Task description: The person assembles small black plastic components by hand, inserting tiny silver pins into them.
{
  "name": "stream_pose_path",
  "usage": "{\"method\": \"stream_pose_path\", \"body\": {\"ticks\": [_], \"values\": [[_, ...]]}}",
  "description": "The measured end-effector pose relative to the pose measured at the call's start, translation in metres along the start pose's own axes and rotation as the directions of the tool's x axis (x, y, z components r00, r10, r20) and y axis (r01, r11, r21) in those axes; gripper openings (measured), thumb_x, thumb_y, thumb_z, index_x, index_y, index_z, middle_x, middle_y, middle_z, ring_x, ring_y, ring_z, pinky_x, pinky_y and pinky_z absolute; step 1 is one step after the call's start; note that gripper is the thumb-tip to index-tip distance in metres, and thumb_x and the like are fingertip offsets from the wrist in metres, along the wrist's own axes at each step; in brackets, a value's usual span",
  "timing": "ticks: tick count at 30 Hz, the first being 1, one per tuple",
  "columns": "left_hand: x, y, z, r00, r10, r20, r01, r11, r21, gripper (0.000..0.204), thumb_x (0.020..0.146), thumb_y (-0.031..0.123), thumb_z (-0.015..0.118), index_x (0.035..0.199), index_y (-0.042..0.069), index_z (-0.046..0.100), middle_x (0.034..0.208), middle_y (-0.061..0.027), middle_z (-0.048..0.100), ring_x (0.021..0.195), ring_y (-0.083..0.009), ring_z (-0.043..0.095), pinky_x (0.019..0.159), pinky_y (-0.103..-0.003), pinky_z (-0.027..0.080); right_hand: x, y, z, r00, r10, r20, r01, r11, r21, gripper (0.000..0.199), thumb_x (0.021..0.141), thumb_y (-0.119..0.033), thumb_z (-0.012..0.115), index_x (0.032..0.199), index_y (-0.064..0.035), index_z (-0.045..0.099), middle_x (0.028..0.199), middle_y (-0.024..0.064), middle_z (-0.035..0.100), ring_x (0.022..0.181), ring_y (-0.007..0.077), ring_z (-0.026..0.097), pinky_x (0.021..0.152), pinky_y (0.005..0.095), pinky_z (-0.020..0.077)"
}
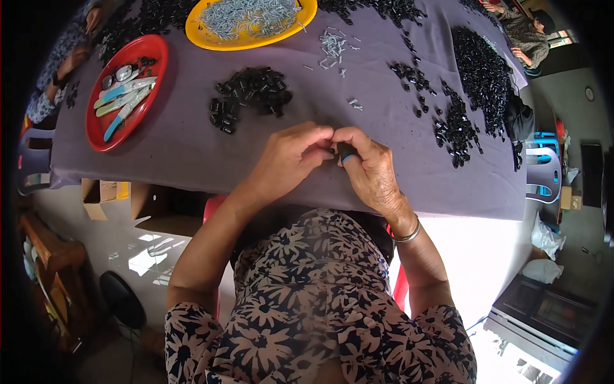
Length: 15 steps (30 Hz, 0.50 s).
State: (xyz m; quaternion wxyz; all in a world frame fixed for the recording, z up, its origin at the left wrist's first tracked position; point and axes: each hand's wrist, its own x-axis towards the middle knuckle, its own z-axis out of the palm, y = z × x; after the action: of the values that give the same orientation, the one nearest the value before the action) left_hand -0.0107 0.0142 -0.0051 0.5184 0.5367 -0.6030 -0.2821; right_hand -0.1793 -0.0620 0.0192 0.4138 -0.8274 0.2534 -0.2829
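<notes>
My left hand [286, 159] and my right hand [372, 168] meet fingertip to fingertip above the near part of the table. Both are closed in a pinch. A small black piece [333, 152] shows in part between the left fingertips; the fingers hide most of it. Around the right thumb sits a black cover [346, 152] with a blue edge. What the right fingertips pinch is hidden. Beyond my left hand lies a loose pile of small black plastic parts [252, 91]. A few silver screw-like pins [355, 104] lie beyond my right hand.
A red tray [162, 61] with blue- and white-handled tools stands at left. A yellow plate [220, 46] of silver pins sits at the far side. Large heaps of black parts [481, 80] cover the right of the purple tablecloth [166, 168]. Other people [532, 38] sit at the far corners.
</notes>
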Motion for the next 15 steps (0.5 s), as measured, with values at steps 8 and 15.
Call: {"method": "stream_pose_path", "body": {"ticks": [8,15], "values": [[-0.001,0.0,0.001,0.978,0.2,-0.052,-0.185,0.958,0.218,0.025,0.08,-0.004,0.071,0.103,0.001,0.065,0.085,-0.007,0.061,0.07,-0.0202,0.059,0.065,-0.031,0.049,0.001,0.015,-0.015,0.968,0.234,-0.093,-0.22,0.966,0.137,0.031,0.084,0.012,0.043,0.105,-0.0022,0.061,0.089,0.0029,0.069,0.073,0.0089,0.061,0.068,0.0251,0.0514],[0.0,0.004,-0.001,0.996,0.028,-0.088,-0.026,0.999,0.018,0.019,0.079,-0.004,0.071,0.097,0.002,0.066,0.083,-0.0059,0.06,0.071,-0.0193,0.057,0.064,-0.029,0.046,0.032,0.04,-0.048,0.985,0.018,-0.172,-0.067,0.958,-0.279,0.026,0.075,0.012,0.056,0.095,-0.0009,0.067,0.083,0.0039,0.063,0.069,0.0104,0.061,0.066,0.0233,0.0491]]}}
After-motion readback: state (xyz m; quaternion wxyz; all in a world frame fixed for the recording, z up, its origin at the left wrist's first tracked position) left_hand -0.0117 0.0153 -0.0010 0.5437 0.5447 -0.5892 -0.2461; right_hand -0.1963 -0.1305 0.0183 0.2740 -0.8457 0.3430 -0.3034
